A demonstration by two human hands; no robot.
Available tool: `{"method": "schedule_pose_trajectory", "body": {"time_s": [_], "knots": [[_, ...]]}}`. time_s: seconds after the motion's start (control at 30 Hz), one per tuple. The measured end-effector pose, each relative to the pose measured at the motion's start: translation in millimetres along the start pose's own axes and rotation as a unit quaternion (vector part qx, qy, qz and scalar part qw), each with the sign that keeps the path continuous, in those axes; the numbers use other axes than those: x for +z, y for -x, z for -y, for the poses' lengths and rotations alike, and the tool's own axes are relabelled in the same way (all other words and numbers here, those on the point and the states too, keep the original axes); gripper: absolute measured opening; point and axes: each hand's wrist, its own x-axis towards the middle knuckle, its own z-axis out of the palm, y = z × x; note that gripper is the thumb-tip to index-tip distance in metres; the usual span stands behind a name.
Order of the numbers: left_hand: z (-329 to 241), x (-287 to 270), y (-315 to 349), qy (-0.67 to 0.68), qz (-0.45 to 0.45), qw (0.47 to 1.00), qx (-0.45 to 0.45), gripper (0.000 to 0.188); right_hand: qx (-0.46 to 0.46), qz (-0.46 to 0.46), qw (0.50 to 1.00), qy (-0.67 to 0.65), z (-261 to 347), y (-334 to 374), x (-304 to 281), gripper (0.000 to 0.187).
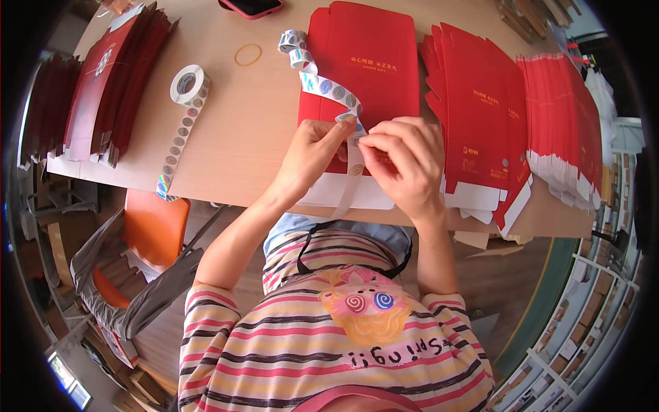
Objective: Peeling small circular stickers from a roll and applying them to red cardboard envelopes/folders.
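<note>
My left hand pinches a strip of round holographic stickers between thumb and fingers. The strip curls away from a small coil at the far left of a flat red box and hangs past my hands over the table's front edge. My right hand is closed at the strip's right side, thumb and forefinger pressed together at a sticker's edge; whether a loose sticker is between them is too small to tell. Both hands are above the near part of the red box, whose white flap points toward me.
Flat red boxes lie fanned at the right beside a tight stack. More red boxes stand at the left. A sticker roll, a rubber band and a phone lie on the table. An orange chair stands front left.
</note>
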Motion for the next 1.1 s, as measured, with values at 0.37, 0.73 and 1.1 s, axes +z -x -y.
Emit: {"method": "schedule_pose_trajectory", "body": {"time_s": [0.37,0.73,1.1], "knots": [[-2.7,10.9,3.2,0.012,-0.017,0.998,0.055,0.048,0.086,0.045,0.992,-0.082,-8.6,-5.4,-4.5,0.018],[10.4,6.3,-3.2,-0.048,-0.033,0.997,0.041,0.049,0.013,0.068,0.998,-0.003,-5.0,-3.1,1.4,0.024],[11.3,10.4,-3.4,0.095,-0.003,0.995,0.021,0.051,0.283,0.155,0.91,-0.259,-46.8,-5.4,-59.9,0.007]]}}
